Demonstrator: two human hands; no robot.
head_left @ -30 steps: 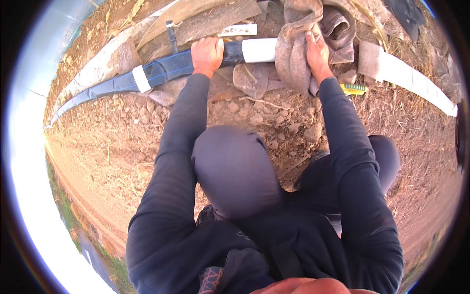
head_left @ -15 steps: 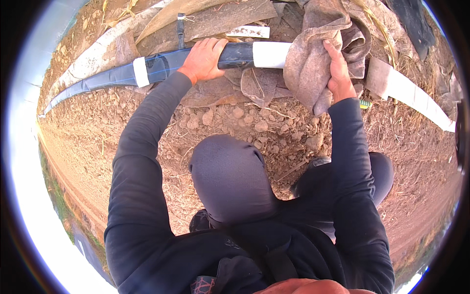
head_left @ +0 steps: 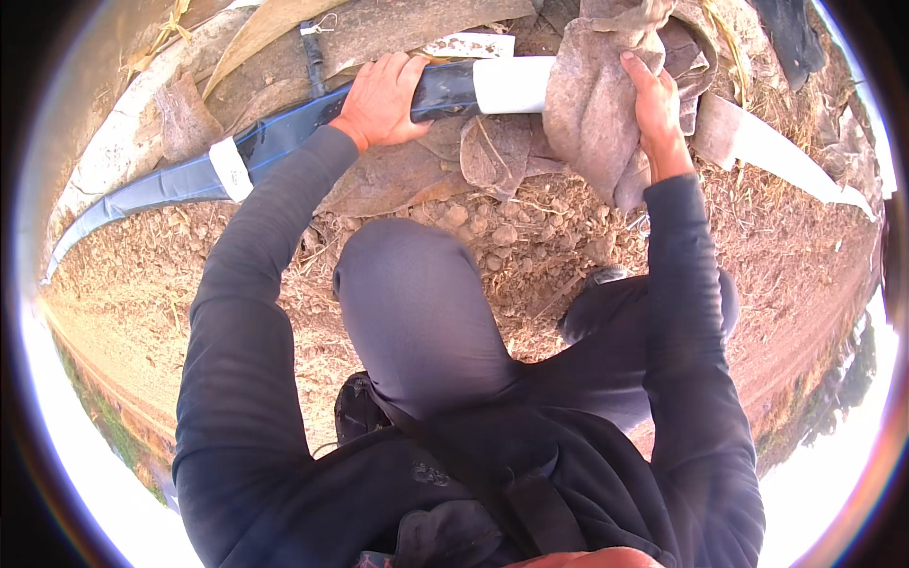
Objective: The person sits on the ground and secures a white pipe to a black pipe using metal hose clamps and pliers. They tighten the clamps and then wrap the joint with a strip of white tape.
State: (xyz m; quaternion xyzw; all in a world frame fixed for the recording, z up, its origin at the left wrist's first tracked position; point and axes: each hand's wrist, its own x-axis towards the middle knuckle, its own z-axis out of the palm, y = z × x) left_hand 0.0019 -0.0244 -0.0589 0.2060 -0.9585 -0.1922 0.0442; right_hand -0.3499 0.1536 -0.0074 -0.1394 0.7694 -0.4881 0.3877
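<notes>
My left hand (head_left: 379, 102) is closed over a long flat black hose (head_left: 284, 129) with blue lines, which curves away leftward. A white band (head_left: 229, 168) circles the hose left of that hand, and a wider white sleeve (head_left: 507, 85) covers it right of the hand. The sleeve's right end is hidden under a bunched, dirty brown felt cloth (head_left: 592, 109). My right hand (head_left: 655, 109) grips that cloth, thumb up along its folds. Beyond the cloth, a pale flat strip (head_left: 776, 151) runs off to the right.
Dirty fabric sheets (head_left: 398, 24), a thin dark tube (head_left: 314, 66) and a white label strip (head_left: 464, 45) lie behind the hose. Dry, lumpy soil (head_left: 511, 237) lies between it and my knee (head_left: 412, 303). Dark plastic (head_left: 791, 38) is at the upper right.
My left hand has shifted leftward along the hose. The camera view has shifted. The yellow-green tool seen earlier right of the cloth is now out of sight.
</notes>
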